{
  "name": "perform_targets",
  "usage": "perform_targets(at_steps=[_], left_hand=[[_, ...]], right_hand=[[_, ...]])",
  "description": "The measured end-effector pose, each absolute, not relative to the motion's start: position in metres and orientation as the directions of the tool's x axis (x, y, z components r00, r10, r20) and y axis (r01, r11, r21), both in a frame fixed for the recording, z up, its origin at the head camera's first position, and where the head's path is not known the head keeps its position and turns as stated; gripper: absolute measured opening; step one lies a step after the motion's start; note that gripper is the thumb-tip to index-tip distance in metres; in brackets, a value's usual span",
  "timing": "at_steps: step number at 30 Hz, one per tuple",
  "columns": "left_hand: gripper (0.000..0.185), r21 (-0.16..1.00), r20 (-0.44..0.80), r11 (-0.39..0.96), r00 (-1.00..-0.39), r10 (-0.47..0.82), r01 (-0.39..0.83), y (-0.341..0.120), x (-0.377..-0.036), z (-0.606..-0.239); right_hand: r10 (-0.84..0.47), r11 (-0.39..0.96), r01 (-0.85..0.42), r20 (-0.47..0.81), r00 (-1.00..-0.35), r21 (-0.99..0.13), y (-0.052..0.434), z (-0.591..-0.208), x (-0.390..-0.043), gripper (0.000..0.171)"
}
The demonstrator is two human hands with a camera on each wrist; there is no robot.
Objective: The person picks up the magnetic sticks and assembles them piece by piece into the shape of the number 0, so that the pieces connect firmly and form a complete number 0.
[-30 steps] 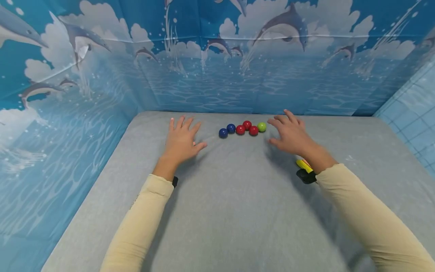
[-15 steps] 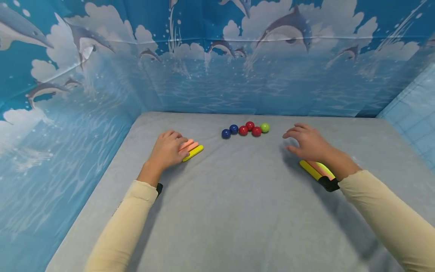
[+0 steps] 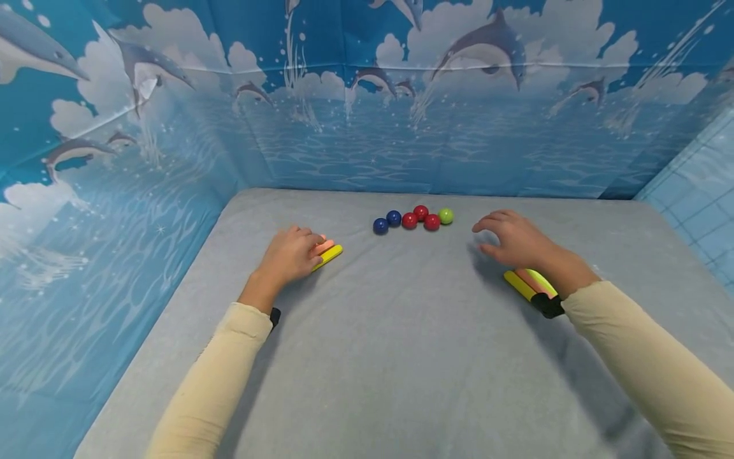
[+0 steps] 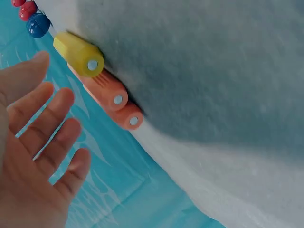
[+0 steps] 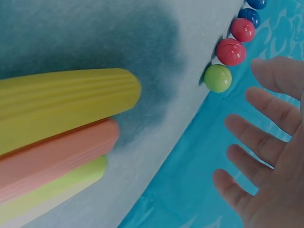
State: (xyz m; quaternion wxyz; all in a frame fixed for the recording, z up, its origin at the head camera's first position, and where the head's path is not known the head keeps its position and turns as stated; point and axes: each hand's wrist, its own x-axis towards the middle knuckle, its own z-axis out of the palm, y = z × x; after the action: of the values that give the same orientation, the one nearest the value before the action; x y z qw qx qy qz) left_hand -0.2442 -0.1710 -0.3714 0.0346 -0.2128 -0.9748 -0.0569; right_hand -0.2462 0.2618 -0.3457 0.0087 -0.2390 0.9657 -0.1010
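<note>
Since a second ago your hands have drawn back from the balls (image 3: 410, 219), so your left hand (image 3: 289, 256) now hovers, fingers loosely spread, over three sticks (image 4: 102, 89), partly hiding them, and your right hand (image 3: 516, 243) hangs spread beyond another three sticks (image 5: 61, 137), their far ends cut off.

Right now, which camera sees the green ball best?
The right wrist view: the green ball is big and sharp, beside a red ball. The head view shows it small, ending the row of balls. The left wrist view doesn't show it.
</note>
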Motion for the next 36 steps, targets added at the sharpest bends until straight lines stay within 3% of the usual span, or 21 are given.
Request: perform_targets(at_steps=[4, 16, 30, 36], left_hand=[[0.011, 0.135, 0.026, 0.902, -0.912, 0.410, 0.409, -0.166, -0.245, -0.375], [0.006, 0.201, -0.067, 0.917, -0.929, 0.364, 0.345, -0.157, -0.242, -0.377], [0.024, 0.188, -0.191, 0.945, -0.934, 0.301, 0.266, -0.151, -0.241, -0.372], [0.024, 0.216, -0.146, 0.927, -0.929, 0.341, 0.307, -0.151, -0.242, -0.375]], right_hand=[[-0.471, 0.858, -0.464, 0.024, -0.882, -0.218, 0.259, -0.344, -0.249, 0.033], [-0.458, 0.854, -0.449, 0.030, -0.889, -0.263, 0.259, -0.347, -0.255, 0.031], [-0.414, 0.869, -0.390, -0.016, -0.910, -0.305, 0.267, -0.353, -0.262, 0.034], [-0.418, 0.871, -0.389, -0.037, -0.907, -0.299, 0.268, -0.353, -0.264, 0.035]])
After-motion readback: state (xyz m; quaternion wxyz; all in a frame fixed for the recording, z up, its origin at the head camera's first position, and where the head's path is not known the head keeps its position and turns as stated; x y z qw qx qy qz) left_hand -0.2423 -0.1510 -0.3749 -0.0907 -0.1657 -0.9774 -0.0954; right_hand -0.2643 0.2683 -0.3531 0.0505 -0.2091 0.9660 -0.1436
